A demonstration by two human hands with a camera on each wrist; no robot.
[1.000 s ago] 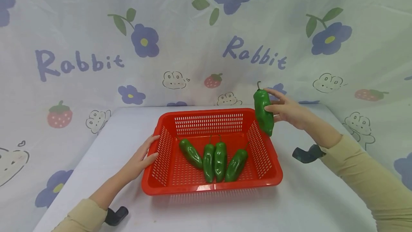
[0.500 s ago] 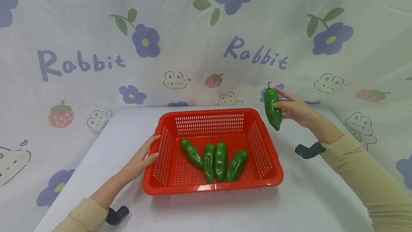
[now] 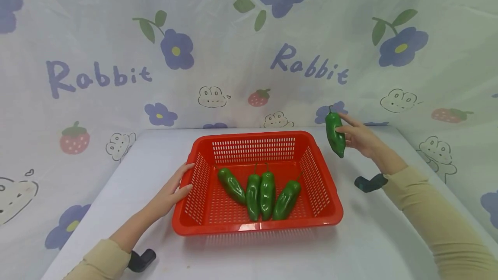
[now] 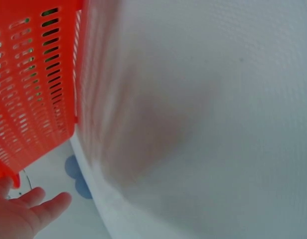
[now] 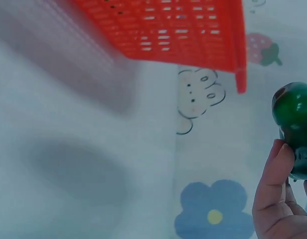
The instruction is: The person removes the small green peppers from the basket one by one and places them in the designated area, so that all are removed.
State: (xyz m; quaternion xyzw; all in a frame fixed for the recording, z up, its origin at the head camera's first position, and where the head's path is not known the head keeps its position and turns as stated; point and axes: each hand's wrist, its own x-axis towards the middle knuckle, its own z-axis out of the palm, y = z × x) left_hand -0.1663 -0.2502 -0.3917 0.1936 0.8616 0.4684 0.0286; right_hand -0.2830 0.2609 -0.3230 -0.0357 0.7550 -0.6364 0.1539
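A long green pepper (image 3: 335, 136) hangs stem up, tilted, in my right hand (image 3: 359, 136), pinched between thumb and fingers. It is above the table, just beyond the right rim of the red plastic basket (image 3: 256, 227). In the right wrist view the thumb presses the side of the green pepper (image 5: 295, 112), which is partly cut off by the frame edge. My left hand (image 3: 167, 195) rests at the basket's left rim with fingers fairly straight. Several green peppers (image 3: 267, 195) lie on the basket floor, one slanted at the left.
The basket has slotted walls and stands on a white-covered table (image 3: 144, 159). Behind it hangs a printed curtain (image 3: 233, 46) with flowers and rabbits. Black curved pieces stick out at both wrists, such as the right wrist piece (image 3: 369, 182).
My right hand has carried the pepper rightward from over the basket's right rim to outside it, then slightly lower. The left hand and the peppers in the basket have stayed put.
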